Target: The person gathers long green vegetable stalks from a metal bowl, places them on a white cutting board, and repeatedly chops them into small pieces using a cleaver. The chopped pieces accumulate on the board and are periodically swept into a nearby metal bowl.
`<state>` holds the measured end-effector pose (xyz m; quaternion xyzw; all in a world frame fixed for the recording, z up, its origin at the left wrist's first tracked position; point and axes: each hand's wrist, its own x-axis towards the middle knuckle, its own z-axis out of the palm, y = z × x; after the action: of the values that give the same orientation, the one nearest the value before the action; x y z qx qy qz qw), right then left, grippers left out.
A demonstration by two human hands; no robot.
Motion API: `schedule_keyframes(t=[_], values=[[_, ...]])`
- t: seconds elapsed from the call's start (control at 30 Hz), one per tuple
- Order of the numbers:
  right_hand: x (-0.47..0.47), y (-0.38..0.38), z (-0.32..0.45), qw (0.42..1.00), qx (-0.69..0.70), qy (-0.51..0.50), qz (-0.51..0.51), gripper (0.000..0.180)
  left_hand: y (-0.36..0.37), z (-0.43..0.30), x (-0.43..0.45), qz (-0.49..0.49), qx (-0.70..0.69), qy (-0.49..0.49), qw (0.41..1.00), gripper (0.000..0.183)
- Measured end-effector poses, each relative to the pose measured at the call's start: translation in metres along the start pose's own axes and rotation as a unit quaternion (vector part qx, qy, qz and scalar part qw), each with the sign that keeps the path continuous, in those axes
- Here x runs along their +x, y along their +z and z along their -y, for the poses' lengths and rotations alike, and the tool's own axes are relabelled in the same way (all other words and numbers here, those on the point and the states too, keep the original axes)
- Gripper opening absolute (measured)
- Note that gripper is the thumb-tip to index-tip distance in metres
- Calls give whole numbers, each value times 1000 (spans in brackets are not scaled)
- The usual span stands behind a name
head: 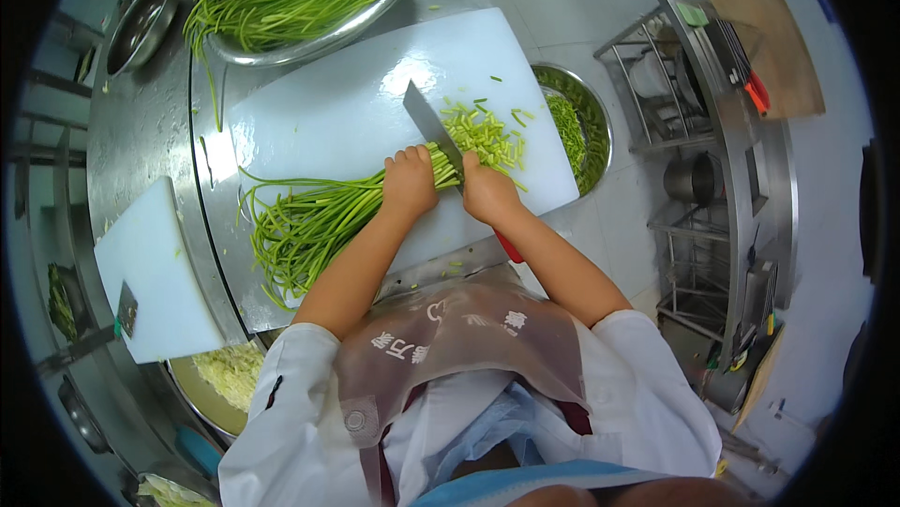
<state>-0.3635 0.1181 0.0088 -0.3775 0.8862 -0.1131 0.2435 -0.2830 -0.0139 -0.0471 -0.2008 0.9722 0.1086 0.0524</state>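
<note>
My left hand [410, 182] presses a bundle of long green stems, likely garlic scapes [316, 215], onto a white cutting board [337, 113]. Their loose curling ends spread to the left, over the board's near edge. In my right hand [489, 187] is a cleaver [430, 117] with a red handle [508, 247]. Its blade stands at the cut end of the bundle, close beside my left hand. Short cut pieces [485, 138] lie scattered on the board to the right of the blade.
A steel basin [330, 43] of whole stems stands beyond the board. Below its right edge, a steel bowl [601, 145] holds chopped green pieces. At left, a second white board [155, 275] carries another blade [127, 310]. A metal rack [731, 191] with pots stands farther right.
</note>
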Motion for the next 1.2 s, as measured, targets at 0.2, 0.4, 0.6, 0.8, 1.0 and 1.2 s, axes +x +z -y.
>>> schedule_keyframes(t=[0.2,0.4,0.6,0.8,1.0,1.2], values=[[-30,-5,-13,999,15,33,13,27,-4,0,1,15,11,-3,1000,58],[-71,-22,-87,996,-46,79,-5,33,-5,-2,-1,22,10,-10,1000,63],[-86,-48,-141,995,30,43,-88,37,-14,-9,0,13,23,-9,1000,63],[-104,-88,-170,974,63,88,-198,38,-14,-10,1,22,32,-8,999,63],[-121,-121,-202,980,-86,-44,-171,32,-13,-9,1,16,38,-7,999,61],[-109,-115,-202,966,-186,-176,-29,25,-13,-10,0,12,40,-7,999,64]])
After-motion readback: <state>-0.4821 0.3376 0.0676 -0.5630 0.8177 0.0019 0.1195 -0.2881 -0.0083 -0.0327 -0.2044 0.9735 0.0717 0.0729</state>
